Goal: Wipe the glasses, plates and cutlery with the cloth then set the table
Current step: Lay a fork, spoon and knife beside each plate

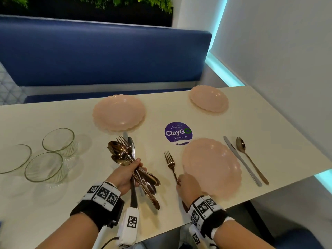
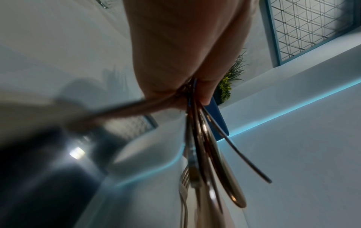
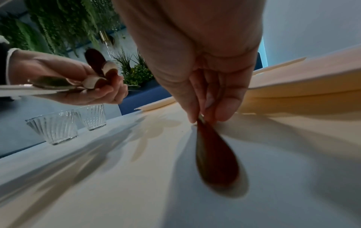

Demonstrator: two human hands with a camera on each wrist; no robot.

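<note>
The left hand (image 1: pixel 125 178), low and left of centre in the head view, is curled round a bundle of cutlery (image 1: pixel 129 159), bowls and tines fanning toward the top of the frame. Just right of it, the right hand (image 1: pixel 188 186) pinches the handle end of a gold fork (image 1: pixel 170 164) lying on the table (image 1: pixel 53 203); the right wrist view shows thumb and fingertips (image 3: pixel 224 108) closed on it. The fork lies just left of the near pink plate (image 1: pixel 212 168), with a knife (image 1: pixel 240 159) and a spoon (image 1: pixel 251 159) at that plate's right. Two more pink plates (image 1: pixel 118 114) sit higher in the frame. Three glasses (image 1: pixel 58 141) stand at the left. A purple sticker (image 1: pixel 178 133) lies between the plates.
</note>
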